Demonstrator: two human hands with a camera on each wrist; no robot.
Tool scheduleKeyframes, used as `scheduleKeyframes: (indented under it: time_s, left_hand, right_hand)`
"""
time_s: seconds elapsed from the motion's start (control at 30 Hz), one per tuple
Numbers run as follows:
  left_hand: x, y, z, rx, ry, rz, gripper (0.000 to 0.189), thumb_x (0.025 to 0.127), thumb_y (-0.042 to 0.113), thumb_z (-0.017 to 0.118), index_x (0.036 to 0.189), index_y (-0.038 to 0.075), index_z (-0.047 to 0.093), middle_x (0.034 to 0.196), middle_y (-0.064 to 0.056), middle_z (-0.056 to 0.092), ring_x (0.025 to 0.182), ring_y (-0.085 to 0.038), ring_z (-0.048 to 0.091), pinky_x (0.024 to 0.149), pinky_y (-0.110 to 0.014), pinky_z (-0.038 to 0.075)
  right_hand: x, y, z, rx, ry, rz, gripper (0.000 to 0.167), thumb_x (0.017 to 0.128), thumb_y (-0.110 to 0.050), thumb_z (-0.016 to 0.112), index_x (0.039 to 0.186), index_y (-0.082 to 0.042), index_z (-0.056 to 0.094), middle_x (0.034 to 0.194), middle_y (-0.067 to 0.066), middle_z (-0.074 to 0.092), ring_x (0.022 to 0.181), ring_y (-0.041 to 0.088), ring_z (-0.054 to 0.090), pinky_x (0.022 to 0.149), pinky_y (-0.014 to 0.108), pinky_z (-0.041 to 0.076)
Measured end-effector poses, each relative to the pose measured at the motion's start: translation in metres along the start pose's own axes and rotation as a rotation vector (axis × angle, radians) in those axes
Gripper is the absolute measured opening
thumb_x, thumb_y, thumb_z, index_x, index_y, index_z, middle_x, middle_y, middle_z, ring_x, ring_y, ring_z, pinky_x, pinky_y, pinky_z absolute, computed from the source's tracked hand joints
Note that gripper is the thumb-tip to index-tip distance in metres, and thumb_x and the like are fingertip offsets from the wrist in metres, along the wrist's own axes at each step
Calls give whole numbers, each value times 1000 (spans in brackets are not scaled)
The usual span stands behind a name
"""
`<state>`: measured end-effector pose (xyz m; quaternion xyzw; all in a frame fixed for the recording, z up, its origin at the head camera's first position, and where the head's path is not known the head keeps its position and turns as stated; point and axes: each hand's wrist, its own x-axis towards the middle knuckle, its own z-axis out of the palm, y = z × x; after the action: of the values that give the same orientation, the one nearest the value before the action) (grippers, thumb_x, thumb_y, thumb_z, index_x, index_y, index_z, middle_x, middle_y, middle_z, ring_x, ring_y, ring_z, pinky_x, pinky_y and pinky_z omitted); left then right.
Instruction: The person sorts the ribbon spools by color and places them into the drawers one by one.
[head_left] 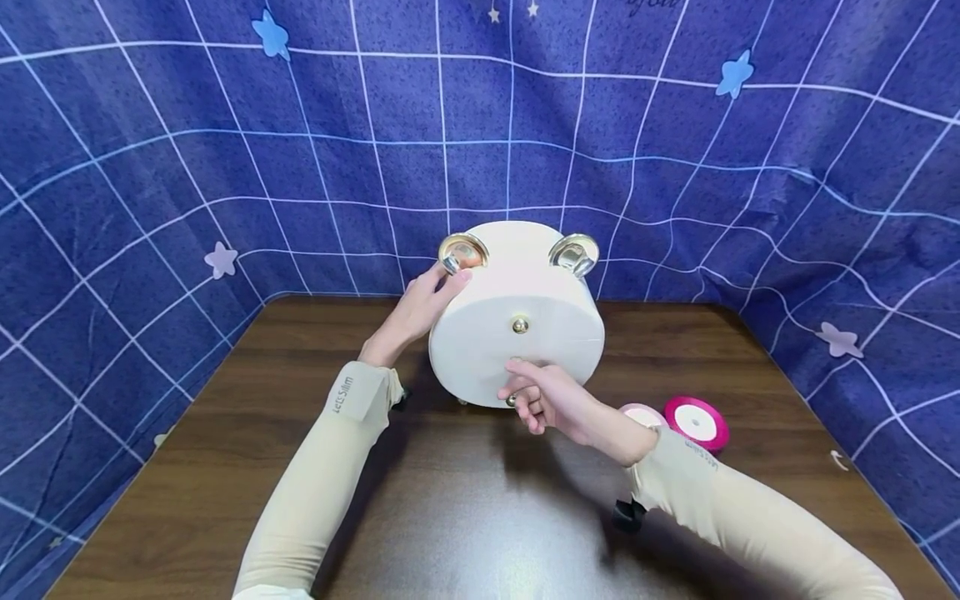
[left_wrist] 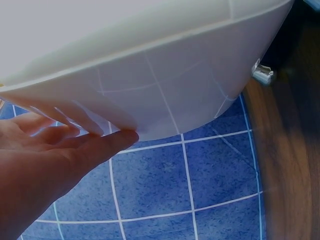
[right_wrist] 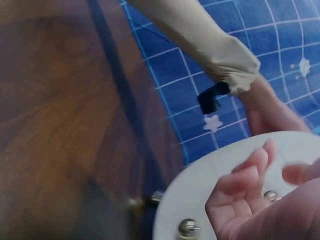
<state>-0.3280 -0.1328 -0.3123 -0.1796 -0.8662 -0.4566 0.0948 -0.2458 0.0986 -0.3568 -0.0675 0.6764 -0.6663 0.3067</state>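
A white, rounded box (head_left: 480, 350) with a drum-like front stands on the table. Two shiny gold ear-like discs, a left disc (head_left: 463, 252) and a right disc (head_left: 574, 253), stick up from its top. On the front are an upper gold knob (head_left: 521, 325) and a lower gold knob (right_wrist: 189, 229). My left hand (head_left: 420, 308) rests against the box's left side, its fingers (left_wrist: 107, 145) extended along the white wall, just below the left disc. Before the front face, my right hand (head_left: 558, 402) hovers with loosely bent fingers, thumb and fingertips apart, no object visible between them.
A magenta ribbon spool (head_left: 696, 422) and a pale pink ribbon spool (head_left: 642, 413) lie right of the box, partly behind the right forearm. A blue gridded curtain (head_left: 480, 125) with stars surrounds the brown wooden table (head_left: 247, 433). Small metal feet (left_wrist: 263, 74) show under the box.
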Motion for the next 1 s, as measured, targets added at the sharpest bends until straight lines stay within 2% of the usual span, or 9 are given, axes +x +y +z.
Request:
scheduleKeyframes:
  time_s: [0.17,0.33,0.6,0.77,1.0]
  left_hand:
    - [1,1,-1,6,1,7,56,95,59,44,136,22,51,118,-11,67,104,-26,65,95,-43,48]
    - [1,1,-1,13,0,5,53,96,57,44,135,22,51,119,-11,67,107,-26,63,96,-44,48]
    - [0,0,-2,9,-12,-9,57,95,59,44,137,21,50,123,-12,64,111,-25,61,97,-44,47]
    - [0,0,-2,3,-23,-22,61,93,63,43,139,24,47,125,-12,63,106,-25,63,93,-43,50]
    - [-1,1,-2,11,-22,-22,62,93,64,43,139,23,48,127,-12,62,109,-25,61,96,-44,48]
  right_hand:
    - [9,4,0,106,61,11,44,96,-45,45,97,-5,63,50,-6,52,43,8,44,46,22,36]
    - [10,4,4,162,66,-5,38,97,-39,44,94,-5,62,49,-7,51,42,8,43,46,22,35]
    - [6,8,5,156,77,5,36,97,-39,46,88,-8,63,49,-6,50,41,8,42,45,22,34]
    - [-1,11,8,131,64,15,38,96,-41,45,89,-8,62,49,-6,49,41,8,42,46,23,34]
    - [-15,15,14,107,34,20,39,96,-44,46,90,-9,62,50,-7,49,43,8,42,45,23,34]
